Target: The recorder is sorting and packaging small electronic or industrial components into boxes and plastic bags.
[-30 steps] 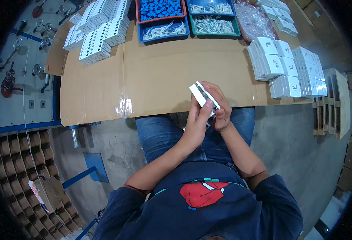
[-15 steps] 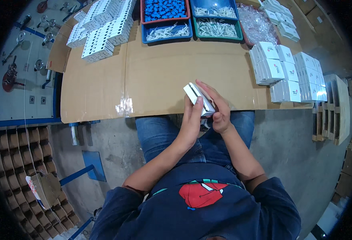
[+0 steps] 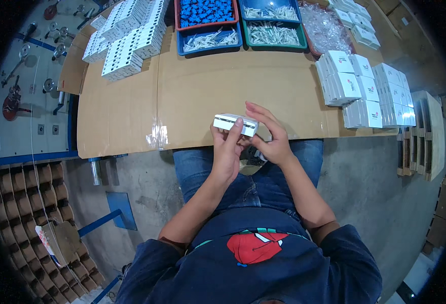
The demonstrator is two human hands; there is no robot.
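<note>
A small white box (image 3: 226, 123) with a dark line along its near side is held above the table's front edge. My left hand (image 3: 227, 154) grips it, with the thumb pressed on the near side and the other fingers mostly hidden beneath and behind. At the box's right end is my right hand (image 3: 276, 144). Its fingers are stretched out and parted from the thumb, around that end; whether the thumb touches the box I cannot tell.
Stacked white boxes with dark cutouts (image 3: 123, 65) stand back left; more white boxes (image 3: 345, 86) are piled at right. Along the back sit a red tray of blue pieces (image 3: 208, 24), a blue tray (image 3: 209, 50) and a green tray (image 3: 276, 48) of white pieces, and clear plastic pieces (image 3: 324, 28).
The box has turned from steeply slanted to nearly level and shifted left with my left hand. My right hand's fingers have come away from the box's side and spread.
</note>
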